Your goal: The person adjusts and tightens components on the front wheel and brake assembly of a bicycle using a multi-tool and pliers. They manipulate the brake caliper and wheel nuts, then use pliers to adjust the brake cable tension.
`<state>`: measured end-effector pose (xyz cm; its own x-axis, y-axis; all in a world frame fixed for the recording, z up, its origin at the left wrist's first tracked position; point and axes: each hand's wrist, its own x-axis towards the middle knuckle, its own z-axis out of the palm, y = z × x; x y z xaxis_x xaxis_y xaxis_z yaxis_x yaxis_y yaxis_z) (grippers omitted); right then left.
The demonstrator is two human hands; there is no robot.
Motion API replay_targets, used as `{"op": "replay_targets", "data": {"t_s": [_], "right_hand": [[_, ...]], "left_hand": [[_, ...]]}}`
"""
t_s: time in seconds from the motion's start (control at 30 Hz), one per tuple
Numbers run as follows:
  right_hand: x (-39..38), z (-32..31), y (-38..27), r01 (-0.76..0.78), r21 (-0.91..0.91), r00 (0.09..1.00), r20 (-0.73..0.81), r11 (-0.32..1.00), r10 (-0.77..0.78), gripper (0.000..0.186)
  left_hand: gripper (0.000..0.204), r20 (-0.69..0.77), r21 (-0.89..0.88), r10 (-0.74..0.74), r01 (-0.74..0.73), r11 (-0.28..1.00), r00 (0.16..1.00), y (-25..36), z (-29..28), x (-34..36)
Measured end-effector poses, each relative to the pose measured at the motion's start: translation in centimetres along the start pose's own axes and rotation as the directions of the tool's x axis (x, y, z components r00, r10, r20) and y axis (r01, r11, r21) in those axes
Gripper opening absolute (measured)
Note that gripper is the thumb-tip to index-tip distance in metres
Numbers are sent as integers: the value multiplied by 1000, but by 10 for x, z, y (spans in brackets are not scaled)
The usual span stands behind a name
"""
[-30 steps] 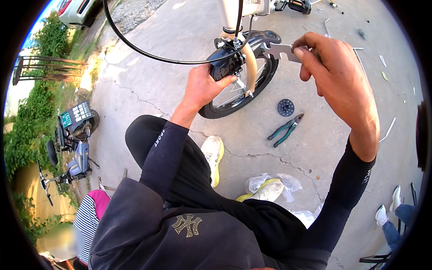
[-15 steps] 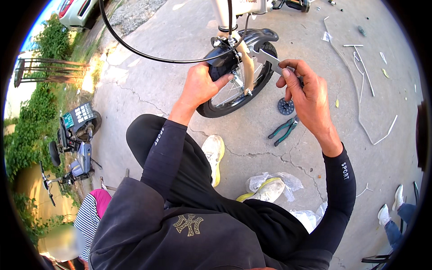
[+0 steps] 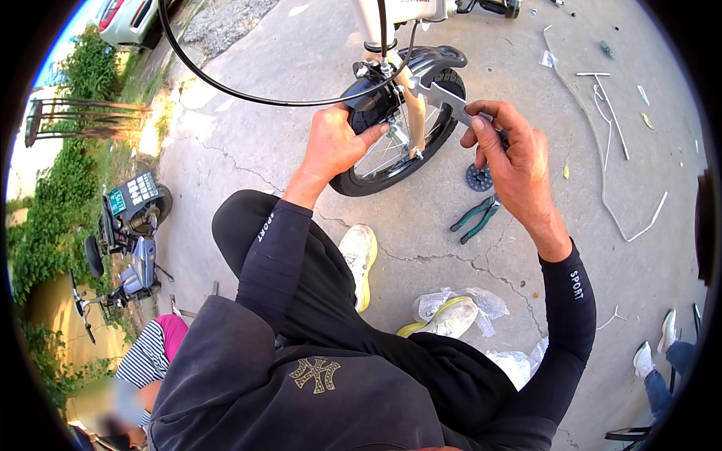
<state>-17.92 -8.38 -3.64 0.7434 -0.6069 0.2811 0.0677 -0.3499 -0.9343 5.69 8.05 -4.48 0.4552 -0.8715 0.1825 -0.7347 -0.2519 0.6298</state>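
My left hand (image 3: 335, 143) grips the black front fender (image 3: 367, 111) of a cream bicycle, thumb pointing toward the fork (image 3: 416, 124) and spoked wheel (image 3: 387, 179). My right hand (image 3: 511, 165) pinches a flat grey metal wrench (image 3: 451, 101), whose slotted end is at the fork beside the fender bracket; whether it sits on a nut I cannot tell. A black cable (image 3: 256, 99) loops over both fender and fork. On the concrete below lie a round slotted plastic disc (image 3: 478, 177) and green-handled pliers (image 3: 474, 218).
Bent metal rods (image 3: 624, 218) lie to the right, plastic wrap (image 3: 489, 308) by my right shoe. A parked scooter (image 3: 135, 267), a metal rack (image 3: 83, 113) and a white car (image 3: 124, 19) stand left. A person in stripes (image 3: 139, 364) is lower left, another person's legs (image 3: 662, 372) lower right.
My right hand has moved left and down, bringing the wrench over to the fork, and has held nearly still since half a second ago. My left hand stays on the fender.
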Motion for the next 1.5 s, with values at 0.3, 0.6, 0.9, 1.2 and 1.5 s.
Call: {"op": "replay_targets", "data": {"t_s": [0.3, 0.6, 0.9, 1.2, 1.5], "right_hand": [[-7, 10, 10, 58, 19, 998, 17, 998, -59, 17], [-22, 37, 25, 69, 62, 996, -57, 996, -66, 21], [-17, 22, 9, 181, -186, 983, 42, 966, -176, 19], [-11, 18, -24, 131, -285, 991, 31, 949, -128, 7], [23, -4, -72, 149, -400, 982, 163, 904, -90, 14]], "left_hand": [[47, 1, 24, -52, 52, 998, 999, 1, 2, 1], [46, 2, 18, -46, 46, 999, 999, -4, 2, 0], [46, 1, 69, -19, 19, 997, 1000, -1, 2, 0], [48, -21, 135, -69, 72, 988, 997, -5, 3, -3], [50, -4, 170, -63, 63, 983, 998, -8, 1, -2]]}}
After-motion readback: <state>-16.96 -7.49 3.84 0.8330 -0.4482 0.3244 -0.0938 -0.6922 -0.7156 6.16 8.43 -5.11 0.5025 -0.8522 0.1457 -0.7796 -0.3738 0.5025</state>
